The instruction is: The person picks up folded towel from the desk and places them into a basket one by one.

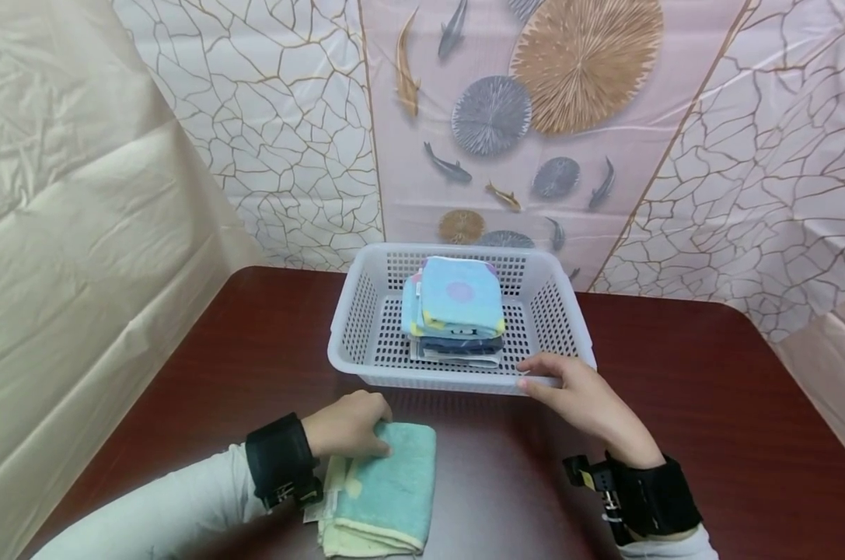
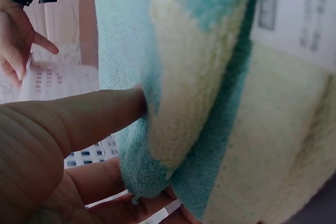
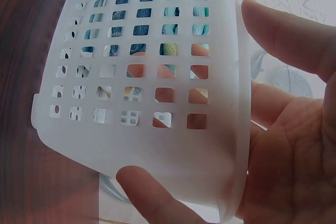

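Note:
My left hand (image 1: 348,424) pinches the upper left edge of a folded teal and cream towel (image 1: 403,486) in front of the basket. In the left wrist view the thumb (image 2: 100,116) presses the terry face and other fingers lie behind it; a white label (image 2: 299,17) hangs from the cloth. At the front right corner of a white plastic basket (image 1: 422,377), my right hand (image 1: 579,393) holds the rim, with some fingers inside, visible through the holes in the right wrist view. Inside the basket, folded blue towels (image 1: 460,292) lie stacked on a dark blue folded cloth (image 1: 460,344).
The dark red-brown table (image 1: 681,404) carries the basket near its back edge. Behind it hangs a patterned cloth (image 1: 289,117) with fish and round motifs. A pale sheet (image 1: 65,233) drapes along the left side. Both wrists wear black bands (image 1: 280,459) with small cameras.

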Motion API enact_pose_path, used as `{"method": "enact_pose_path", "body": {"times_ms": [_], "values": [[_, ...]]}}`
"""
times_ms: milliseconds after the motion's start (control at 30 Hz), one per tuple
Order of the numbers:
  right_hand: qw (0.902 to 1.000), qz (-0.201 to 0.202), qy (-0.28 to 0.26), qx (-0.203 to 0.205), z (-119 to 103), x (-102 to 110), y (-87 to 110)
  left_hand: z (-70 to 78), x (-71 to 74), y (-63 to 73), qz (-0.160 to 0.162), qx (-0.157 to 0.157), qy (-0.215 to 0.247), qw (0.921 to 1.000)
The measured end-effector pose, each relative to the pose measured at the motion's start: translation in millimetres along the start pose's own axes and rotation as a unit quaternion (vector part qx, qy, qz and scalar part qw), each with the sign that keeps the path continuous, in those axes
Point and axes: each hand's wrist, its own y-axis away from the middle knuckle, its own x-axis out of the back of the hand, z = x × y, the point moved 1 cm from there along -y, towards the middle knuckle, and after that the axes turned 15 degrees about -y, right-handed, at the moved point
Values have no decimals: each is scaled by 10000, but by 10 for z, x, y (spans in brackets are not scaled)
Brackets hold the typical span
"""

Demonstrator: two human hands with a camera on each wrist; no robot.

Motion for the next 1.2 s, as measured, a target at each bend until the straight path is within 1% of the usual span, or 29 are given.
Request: {"method": "enact_pose_path", "body": {"times_ms": [233, 433, 567, 667, 767, 900, 1067, 1200], "values": [[10000, -10, -40, -39, 15, -8, 6, 116, -50, -128, -52, -174, -86, 9998], [10000, 7, 2, -25, 10, -18, 10, 251, -62, -213, 70, -372, -97, 9992], [9999, -19, 18, -97, 7, -21, 7, 308, -69, -268, 122, -446, -105, 9989], [9999, -31, 83, -125, 2, -22, 2, 331, -65, -305, 83, -449, -116, 9989], [9998, 1, 151, -119, -8, -21, -4, 350, -46, -332, -23, -403, -141, 9991], [9998, 20, 175, -53, -18, -9, -8, 368, -26, -370, -119, -347, -201, 9991], [9999, 0, 117, 37, -12, 7, -11, 383, -19, -410, -155, -346, -231, 9990], [9999, -54, 51, 107, 6, -7, -14, 379, -27, -412, -204, -396, -258, 9987]]}}
